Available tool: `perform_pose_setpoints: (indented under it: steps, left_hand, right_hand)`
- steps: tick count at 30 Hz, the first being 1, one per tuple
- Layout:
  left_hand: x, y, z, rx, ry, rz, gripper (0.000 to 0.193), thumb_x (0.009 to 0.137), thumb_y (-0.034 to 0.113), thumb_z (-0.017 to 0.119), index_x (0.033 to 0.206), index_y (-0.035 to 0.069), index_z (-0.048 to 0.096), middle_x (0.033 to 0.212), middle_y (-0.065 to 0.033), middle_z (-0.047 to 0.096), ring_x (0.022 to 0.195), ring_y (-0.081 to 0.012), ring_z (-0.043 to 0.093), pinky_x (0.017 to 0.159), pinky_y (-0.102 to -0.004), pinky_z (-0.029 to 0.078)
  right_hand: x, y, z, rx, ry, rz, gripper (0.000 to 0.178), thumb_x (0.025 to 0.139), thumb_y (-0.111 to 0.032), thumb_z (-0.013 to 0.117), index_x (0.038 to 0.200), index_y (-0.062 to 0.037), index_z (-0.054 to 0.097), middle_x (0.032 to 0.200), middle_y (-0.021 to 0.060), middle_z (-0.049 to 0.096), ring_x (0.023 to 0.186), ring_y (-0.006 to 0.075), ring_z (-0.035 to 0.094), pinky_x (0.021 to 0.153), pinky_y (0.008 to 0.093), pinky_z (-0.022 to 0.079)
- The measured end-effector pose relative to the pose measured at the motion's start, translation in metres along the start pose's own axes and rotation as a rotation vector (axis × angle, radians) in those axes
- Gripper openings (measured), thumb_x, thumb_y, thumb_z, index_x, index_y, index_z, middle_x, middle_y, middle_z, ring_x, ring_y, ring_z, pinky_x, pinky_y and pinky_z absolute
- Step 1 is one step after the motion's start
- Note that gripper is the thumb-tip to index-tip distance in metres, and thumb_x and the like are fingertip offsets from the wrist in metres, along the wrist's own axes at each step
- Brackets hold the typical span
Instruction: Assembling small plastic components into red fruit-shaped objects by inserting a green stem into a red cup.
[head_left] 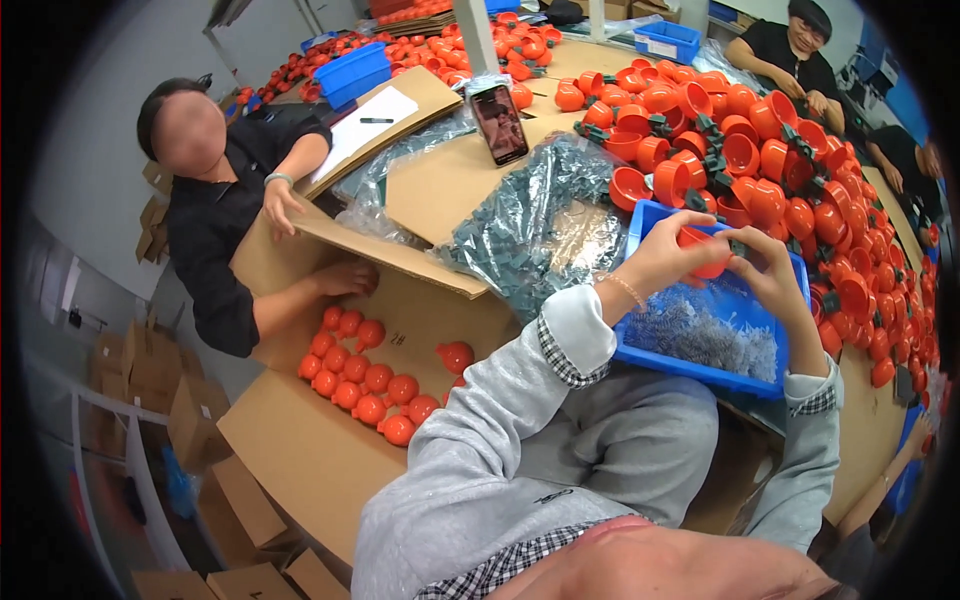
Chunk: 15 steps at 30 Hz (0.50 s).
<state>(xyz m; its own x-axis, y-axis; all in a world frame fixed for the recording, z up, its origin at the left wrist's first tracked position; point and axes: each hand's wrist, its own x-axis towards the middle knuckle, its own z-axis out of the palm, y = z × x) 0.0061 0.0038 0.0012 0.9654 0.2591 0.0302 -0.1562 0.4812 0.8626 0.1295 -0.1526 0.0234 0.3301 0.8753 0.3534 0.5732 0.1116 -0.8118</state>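
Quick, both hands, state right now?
Left hand: closed on a red cup, above the blue bin.
Right hand: curled at the cup's right side; gripping or merely touching, cannot be told.

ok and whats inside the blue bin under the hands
Inside the blue bin is a heap of small, thin silvery-grey pieces. The left hand, right hand and red cup hide part of the bin's far end; anything beneath the heap is covered.
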Motion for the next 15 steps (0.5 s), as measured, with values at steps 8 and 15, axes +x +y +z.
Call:
perform_pose_setpoints:
  steps: [8, 15]
  left_hand:
    - [0.001, 0.004, -0.009, 0.262, 0.153, -0.037, 0.03, 0.074, 0.02, 0.073, 0.091, 0.0, 0.058, 0.083, -0.0092, 0.061, 0.069, -0.0162, 0.062, 0.053, -0.0272, 0.054]
    - [0.005, 0.0, -0.012, 0.065, 0.18, -0.003, 0.044, 0.069, 0.018, 0.077, 0.097, -0.002, 0.049, 0.091, -0.0122, 0.057, 0.076, -0.021, 0.063, 0.056, -0.0319, 0.058]
  right_hand:
    - [0.005, 0.004, 0.017, -0.339, 0.013, -0.243, 0.028, 0.075, -0.005, 0.068, 0.102, 0.0002, 0.06, 0.087, 0.0138, 0.057, 0.079, 0.028, 0.058, 0.069, 0.0325, 0.046]
    - [0.007, 0.006, 0.011, -0.141, -0.01, -0.067, 0.025, 0.087, -0.009, 0.056, 0.111, -0.0025, 0.059, 0.086, 0.0072, 0.054, 0.076, 0.0154, 0.05, 0.068, 0.0259, 0.04]
